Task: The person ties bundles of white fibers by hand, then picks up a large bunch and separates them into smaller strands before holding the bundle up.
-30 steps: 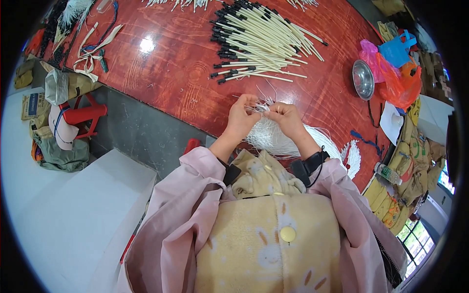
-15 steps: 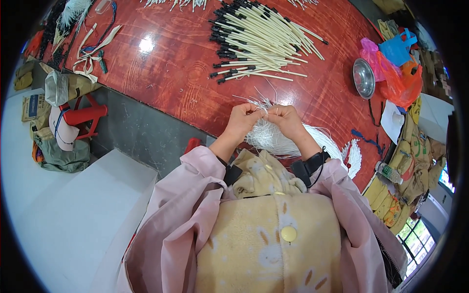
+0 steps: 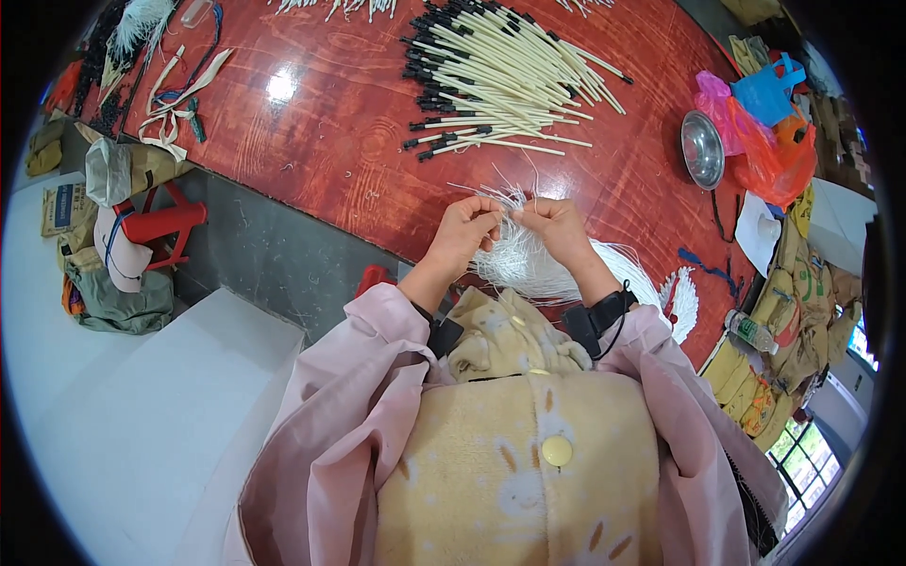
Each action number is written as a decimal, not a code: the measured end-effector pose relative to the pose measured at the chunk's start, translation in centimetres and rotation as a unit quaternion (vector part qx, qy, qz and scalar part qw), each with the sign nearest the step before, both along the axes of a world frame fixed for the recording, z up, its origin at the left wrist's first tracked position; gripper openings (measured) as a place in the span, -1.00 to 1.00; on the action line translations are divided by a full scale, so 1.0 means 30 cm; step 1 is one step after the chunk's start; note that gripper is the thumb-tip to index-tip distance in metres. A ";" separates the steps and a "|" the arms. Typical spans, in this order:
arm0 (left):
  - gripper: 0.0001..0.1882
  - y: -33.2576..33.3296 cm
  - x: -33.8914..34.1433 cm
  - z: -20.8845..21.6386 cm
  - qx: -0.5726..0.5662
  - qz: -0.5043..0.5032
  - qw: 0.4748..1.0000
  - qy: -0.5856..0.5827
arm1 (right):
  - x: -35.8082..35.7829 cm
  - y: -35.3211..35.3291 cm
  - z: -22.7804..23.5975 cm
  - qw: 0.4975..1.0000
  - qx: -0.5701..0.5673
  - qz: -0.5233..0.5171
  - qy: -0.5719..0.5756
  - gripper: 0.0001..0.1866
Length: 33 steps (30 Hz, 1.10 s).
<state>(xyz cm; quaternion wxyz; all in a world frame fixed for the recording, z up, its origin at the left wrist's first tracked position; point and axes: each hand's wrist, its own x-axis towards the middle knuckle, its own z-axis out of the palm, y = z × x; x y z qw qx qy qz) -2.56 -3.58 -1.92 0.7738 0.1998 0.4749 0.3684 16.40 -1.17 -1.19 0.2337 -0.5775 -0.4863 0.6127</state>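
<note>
Pinching white strands (image 3: pixel 528 269); left hand (image 3: pixel 462 232), right hand (image 3: pixel 559 232) farther apart than before, each grip clamped.

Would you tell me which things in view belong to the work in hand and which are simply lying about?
In the work:
- white strands, pinched by the left hand and right hand

Seemingly lying about:
- black-ended sticks (untouched; link unclear)
- metal bowl
- plastic bottle
- red stool

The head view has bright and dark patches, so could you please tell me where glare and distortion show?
In the head view, glare whitens the red table left of the pale sticks; the table's right edge bows; corners go black; white strands look partly merged.
</note>
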 end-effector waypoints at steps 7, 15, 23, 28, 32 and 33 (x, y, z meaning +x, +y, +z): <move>-0.90 0.000 0.014 0.014 -0.008 0.013 1.000 0.005 | -0.002 -0.001 0.018 1.000 -0.014 0.004 0.003 -0.87; -0.92 0.002 0.031 0.005 0.000 0.024 0.999 0.027 | -0.019 -0.019 0.042 0.999 0.000 0.034 0.003 -0.87; -0.92 -0.010 0.021 0.015 0.024 -0.047 0.998 0.041 | -0.012 -0.018 0.003 1.000 0.013 0.019 0.003 -0.84; -0.90 -0.016 0.035 0.074 0.095 -0.135 0.986 -0.012 | 0.038 0.004 -0.037 0.996 -0.003 0.033 -0.083 -0.84; -0.88 -0.018 0.062 0.048 0.075 0.063 0.990 0.103 | 0.011 -0.011 -0.013 0.997 0.008 0.015 -0.070 -0.86; -0.88 -0.016 0.063 0.035 0.075 0.064 0.990 0.102 | 0.006 -0.013 -0.008 0.997 0.009 0.016 -0.071 -0.86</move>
